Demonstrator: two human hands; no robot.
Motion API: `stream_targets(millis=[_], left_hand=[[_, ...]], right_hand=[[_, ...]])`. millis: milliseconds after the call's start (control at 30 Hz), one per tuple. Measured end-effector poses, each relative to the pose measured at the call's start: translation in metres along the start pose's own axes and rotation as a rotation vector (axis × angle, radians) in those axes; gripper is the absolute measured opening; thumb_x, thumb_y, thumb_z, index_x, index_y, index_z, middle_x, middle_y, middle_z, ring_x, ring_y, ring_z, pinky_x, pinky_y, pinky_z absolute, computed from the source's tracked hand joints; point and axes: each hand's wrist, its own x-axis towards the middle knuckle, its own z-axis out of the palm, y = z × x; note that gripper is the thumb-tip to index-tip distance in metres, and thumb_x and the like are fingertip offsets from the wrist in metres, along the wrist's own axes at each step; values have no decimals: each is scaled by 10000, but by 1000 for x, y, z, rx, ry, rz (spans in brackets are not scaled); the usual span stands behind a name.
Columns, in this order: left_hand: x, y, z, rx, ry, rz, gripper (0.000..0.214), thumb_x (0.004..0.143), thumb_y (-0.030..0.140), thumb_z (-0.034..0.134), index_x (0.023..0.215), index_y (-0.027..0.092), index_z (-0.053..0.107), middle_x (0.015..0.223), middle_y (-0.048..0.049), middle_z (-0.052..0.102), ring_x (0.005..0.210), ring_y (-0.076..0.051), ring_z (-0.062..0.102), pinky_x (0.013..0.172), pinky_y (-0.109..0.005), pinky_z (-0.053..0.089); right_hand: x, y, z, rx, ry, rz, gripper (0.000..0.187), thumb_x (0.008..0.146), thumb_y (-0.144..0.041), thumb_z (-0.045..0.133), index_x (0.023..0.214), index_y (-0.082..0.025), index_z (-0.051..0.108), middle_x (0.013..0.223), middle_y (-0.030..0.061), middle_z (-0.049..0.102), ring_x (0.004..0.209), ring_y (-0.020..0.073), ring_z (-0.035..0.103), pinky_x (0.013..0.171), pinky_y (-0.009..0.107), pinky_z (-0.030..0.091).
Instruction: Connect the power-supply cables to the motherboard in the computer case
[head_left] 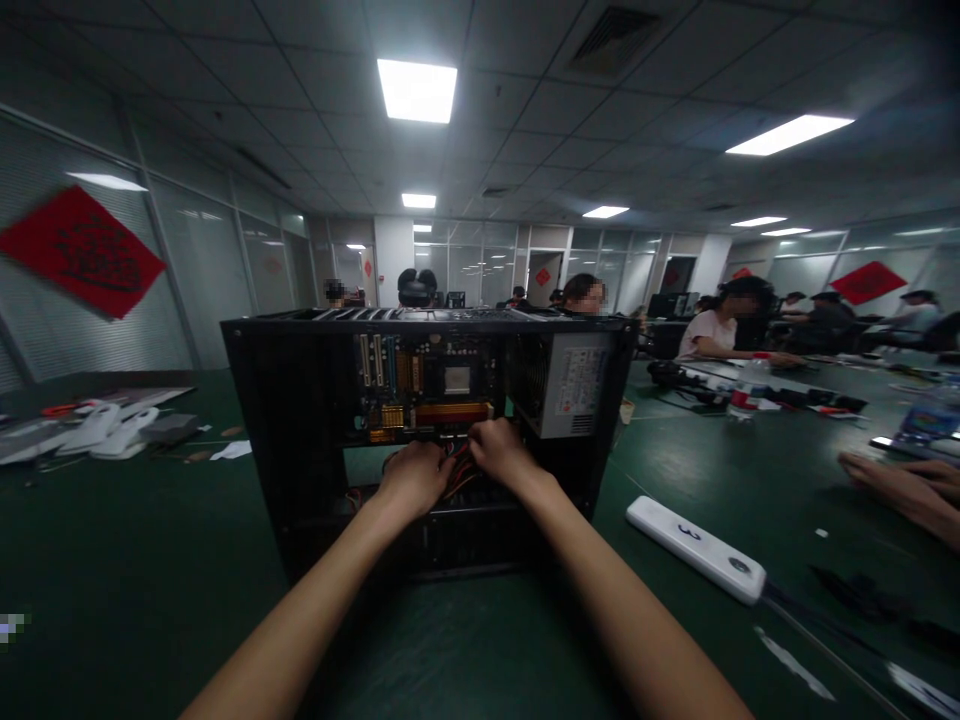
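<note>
Showing bent fingers, the left hand [416, 478] sits at a bundle of coloured wires [460, 480]; its fingertips are hidden, so whether its grip is clamped on a wire or stands apart I cannot tell. The right hand [504, 452] is curled likewise just beside it, between 2 and 3 o'clock, at the same wires, its grip equally unreadable. The backs of both hands show, and the forearms enter from 7 and 5 o'clock, slanting toward each other.

The computer case [289, 440] stands on the green bench [187, 570] straight ahead at 12 o'clock, its open side facing 6 and its long axis running from 9 to 3. Inside it, the motherboard [439, 372] shows at 11 o'clock from the hands, the power supply [577, 390] at 2.
</note>
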Motion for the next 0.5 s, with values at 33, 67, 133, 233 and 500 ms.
stream_targets(millis=[33,67,133,233,500], left_hand=[[0,0,0,4,-3,-4,378,946,403,409,904,175,707,960,-158,706,916,-311,653,717,-360,441],[0,1,-1,7,-4,-9,376,946,403,413,900,174,707,955,-158,706,909,-311,654,713,-359,442],[0,1,-1,2,-1,-12,368,946,410,426,905,174,705,953,-157,706,910,-309,655,714,-356,446],[1,0,-1,-36,55,-1,351,954,415,443,923,175,696,962,-143,706,926,-286,658,747,-341,455],[27,-7,-4,-22,78,73,247,946,264,509,1050,189,720,1027,-108,734,975,-231,679,800,-285,458]], right_hand=[[0,0,0,-8,-3,2,247,881,-160,521,946,-158,760,942,129,751,901,219,704,726,247,468],[0,-1,1,-16,-5,5,248,879,-154,520,941,-156,760,943,134,750,904,223,704,727,250,467],[0,-1,1,-30,-5,11,254,887,-156,512,941,-148,760,950,148,746,915,235,704,736,260,468],[-1,-3,1,-57,-15,27,262,908,-181,505,954,-129,758,958,172,738,920,251,705,735,271,469],[-1,-5,-2,-100,-54,39,271,923,-193,497,982,-136,754,987,178,729,927,252,705,733,270,467]])
